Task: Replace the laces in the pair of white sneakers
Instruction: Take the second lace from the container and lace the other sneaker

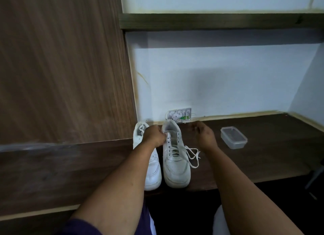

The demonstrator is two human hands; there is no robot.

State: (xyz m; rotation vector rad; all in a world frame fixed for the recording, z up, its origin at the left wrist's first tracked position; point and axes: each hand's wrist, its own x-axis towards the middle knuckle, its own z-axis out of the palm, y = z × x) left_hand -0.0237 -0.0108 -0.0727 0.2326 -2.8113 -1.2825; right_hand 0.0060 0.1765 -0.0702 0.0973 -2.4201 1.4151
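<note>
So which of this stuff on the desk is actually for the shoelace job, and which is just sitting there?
For the job:
- right sneaker, partly unlaced; left hand grips its collar
- left sneaker
- loose lace beside the right sneaker
- right hand, fingers curled; whether it pinches a lace is unclear

Lying about:
- clear plastic container
- small clear box against the wall

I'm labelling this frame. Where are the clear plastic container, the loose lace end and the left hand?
clear plastic container (233, 137): head view, lid.
loose lace end (192, 156): head view, loops beside the sneaker.
left hand (154, 135): head view, back.

Clear plastic container (233, 137) on dark wooden desk (273, 157); wall socket (179, 115) behind.
</note>
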